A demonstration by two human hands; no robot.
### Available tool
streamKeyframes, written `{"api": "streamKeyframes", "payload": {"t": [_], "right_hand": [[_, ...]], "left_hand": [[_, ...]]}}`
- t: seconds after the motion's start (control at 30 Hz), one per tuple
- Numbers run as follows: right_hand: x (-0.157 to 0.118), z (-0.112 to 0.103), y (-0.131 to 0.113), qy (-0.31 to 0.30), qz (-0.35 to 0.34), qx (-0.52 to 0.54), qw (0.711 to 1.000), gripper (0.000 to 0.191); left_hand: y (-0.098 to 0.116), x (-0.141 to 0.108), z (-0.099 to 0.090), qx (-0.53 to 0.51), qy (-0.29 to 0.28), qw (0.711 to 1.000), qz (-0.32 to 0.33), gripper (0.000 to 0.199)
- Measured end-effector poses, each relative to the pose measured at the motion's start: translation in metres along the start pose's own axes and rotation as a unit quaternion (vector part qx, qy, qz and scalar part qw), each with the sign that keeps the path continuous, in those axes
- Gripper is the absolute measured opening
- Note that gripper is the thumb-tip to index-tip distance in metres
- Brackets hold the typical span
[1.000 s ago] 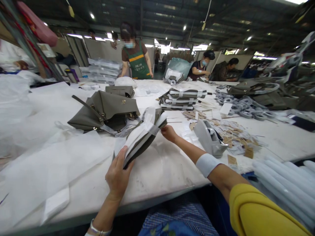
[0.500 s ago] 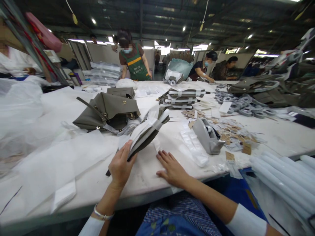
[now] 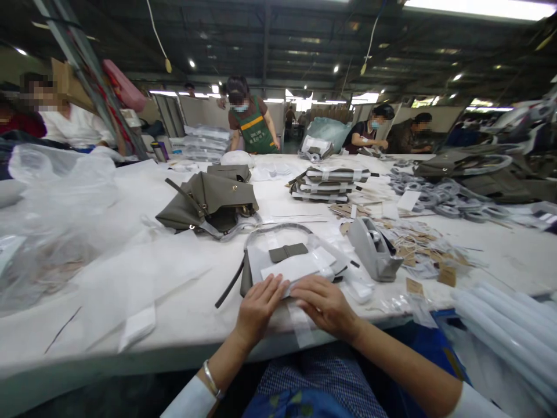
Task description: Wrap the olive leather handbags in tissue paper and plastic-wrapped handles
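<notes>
A grey-green bag part wrapped in white paper (image 3: pixel 289 266) lies flat on the white table before me, a clear-wrapped handle arching behind it and a dark strap sticking out to its left. My left hand (image 3: pixel 262 302) rests on the paper's near edge, fingers stretched out. Beside it, my right hand (image 3: pixel 324 302) touches the same edge at the right, its fingers bent together; anything under them is hidden. A clear strip (image 3: pixel 300 325) hangs over the table edge below the hands. To the right stands a grey tape dispenser (image 3: pixel 373 249).
An open grey-green bag (image 3: pixel 209 200) stands behind at the left. Farther back is a stack of wrapped parts (image 3: pixel 328 183). Tags (image 3: pixel 418 244) lie at the right, thin white sheets (image 3: pixel 143 278) at the left. White rolls (image 3: pixel 505 331) are at lower right. People work across the table.
The wrapped bag part, held up by my left hand before, now lies flat on the table. My left hand has opened onto it, and my right hand has come to its edge. The view has shifted.
</notes>
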State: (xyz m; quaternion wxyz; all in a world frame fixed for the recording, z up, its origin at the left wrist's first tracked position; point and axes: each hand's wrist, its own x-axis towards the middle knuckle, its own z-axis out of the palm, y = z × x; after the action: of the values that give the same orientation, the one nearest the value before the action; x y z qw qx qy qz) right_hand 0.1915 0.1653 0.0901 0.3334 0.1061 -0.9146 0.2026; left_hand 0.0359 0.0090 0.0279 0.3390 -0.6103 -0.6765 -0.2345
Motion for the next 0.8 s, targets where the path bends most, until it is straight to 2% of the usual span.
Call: {"api": "streamKeyframes", "payload": {"t": [0.1,0.13,0.2,0.3,0.4,0.5,0.6,0.7,0.8], "right_hand": [[0.033,-0.002,0.036,0.022,0.117,-0.010,0.993,0.022],[0.047,0.002,0.052,0.006,0.170,-0.017,0.985,0.023],[0.077,0.017,0.087,-0.088,0.285,-0.025,0.954,0.025],[0.117,0.048,0.130,-0.164,0.350,-0.023,0.922,0.020],[0.141,0.078,0.155,-0.203,0.396,-0.002,0.896,0.024],[0.148,0.096,0.163,-0.211,0.433,0.045,0.875,0.026],[0.145,0.099,0.162,-0.183,0.441,0.111,0.871,0.024],[0.140,0.087,0.153,-0.142,0.419,0.179,0.879,0.031],[0.130,0.067,0.133,-0.112,0.378,0.239,0.887,0.040]], "left_hand": [[0.006,-0.003,0.008,0.011,-0.009,1.000,-0.009,0.041],[0.007,-0.003,0.008,0.012,-0.011,1.000,-0.013,0.041],[0.008,-0.003,0.008,0.011,-0.011,1.000,-0.015,0.041],[0.008,-0.003,0.005,0.008,0.000,1.000,-0.011,0.039],[0.010,-0.005,0.001,0.003,0.015,1.000,0.006,0.038],[0.013,-0.005,0.000,-0.002,0.029,0.999,0.019,0.038],[0.016,-0.004,0.001,-0.010,0.026,0.999,0.015,0.037],[0.018,-0.003,0.002,-0.014,0.017,1.000,-0.002,0.038],[0.019,-0.003,0.001,-0.016,0.014,1.000,-0.014,0.039]]}}
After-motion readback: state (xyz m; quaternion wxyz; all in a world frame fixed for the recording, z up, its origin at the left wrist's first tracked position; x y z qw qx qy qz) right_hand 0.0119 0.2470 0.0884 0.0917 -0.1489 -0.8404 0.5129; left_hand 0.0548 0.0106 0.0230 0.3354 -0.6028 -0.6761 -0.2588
